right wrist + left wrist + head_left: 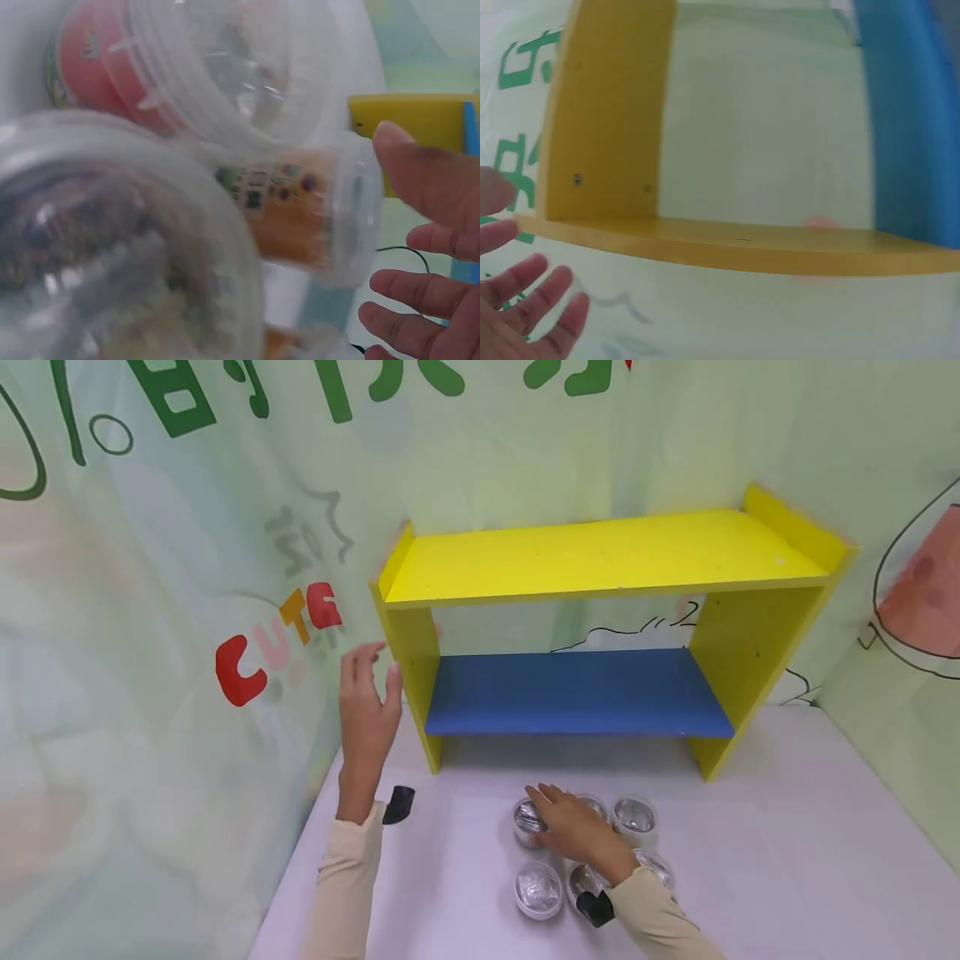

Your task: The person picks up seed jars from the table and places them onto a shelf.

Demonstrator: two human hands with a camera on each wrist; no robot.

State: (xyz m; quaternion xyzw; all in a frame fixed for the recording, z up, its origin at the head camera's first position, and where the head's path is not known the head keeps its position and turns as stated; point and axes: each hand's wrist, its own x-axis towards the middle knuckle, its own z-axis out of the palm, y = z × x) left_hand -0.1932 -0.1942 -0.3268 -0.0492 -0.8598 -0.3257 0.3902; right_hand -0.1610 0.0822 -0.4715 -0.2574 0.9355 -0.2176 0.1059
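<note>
- My right hand [573, 827] lies flat over the cups [538, 888], fingers straight and spread wide, holding nothing; I can't tell whether the palm touches the lids below it.
- The cups sit in a tight cluster on the counter [787, 860], just in front of the shelf [600, 560]. I count about six clear-lidded ones in the head view, two partly under my hand and sleeve.
- One cup at the back right [635, 816] stands clear of my hand; one at the front left is also uncovered.
- In the right wrist view the cups [292, 210] fill the frame, blurred: clear plastic lids, an orange label on one, a red one behind it. My fingers [420, 172] show straight beside them, just apart from the nearest lid.
- My left hand [367, 702] is raised in the air, fingers open and relaxed, empty, just beside the shelf's left yellow side panel [412, 668]. I can't tell if it touches.
- The left wrist view shows those fingers [532, 307] spread, with the yellow panel [607, 112] and blue board [915, 120] close by.
- The shelf has a yellow top, a blue lower board [577, 693], both bare.
- Behind it hangs a pale green wall [150, 610] with coloured lettering.
</note>
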